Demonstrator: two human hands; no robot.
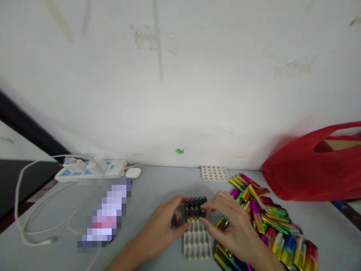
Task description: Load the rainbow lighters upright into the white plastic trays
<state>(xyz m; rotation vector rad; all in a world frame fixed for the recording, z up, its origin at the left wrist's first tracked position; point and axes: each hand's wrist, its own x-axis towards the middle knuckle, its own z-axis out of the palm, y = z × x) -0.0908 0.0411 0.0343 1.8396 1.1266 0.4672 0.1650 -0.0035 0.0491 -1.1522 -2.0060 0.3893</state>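
A white tray [197,241] with rows of small compartments lies on the table in front of me. Small black-topped pieces [194,203], each with a little hole in its top, stand in two rows at the tray's far end; gold-coloured parts show beneath the nearer row. My left hand [166,218] closes around the left end of these rows, thumb at the front and index finger behind. Thumb and fingers of my right hand [225,214] pinch the black-topped piece [203,213] at the right end of the nearer row, which leans slightly.
Shiny multicoloured metallic pieces [256,210] are heaped on the right, partly behind my right hand. Another white tray [214,173] lies by the wall. A red bag [310,169] stands at the right. Leftward are a phone [109,210], a power strip [93,169], cables and a white earbud case [133,172].
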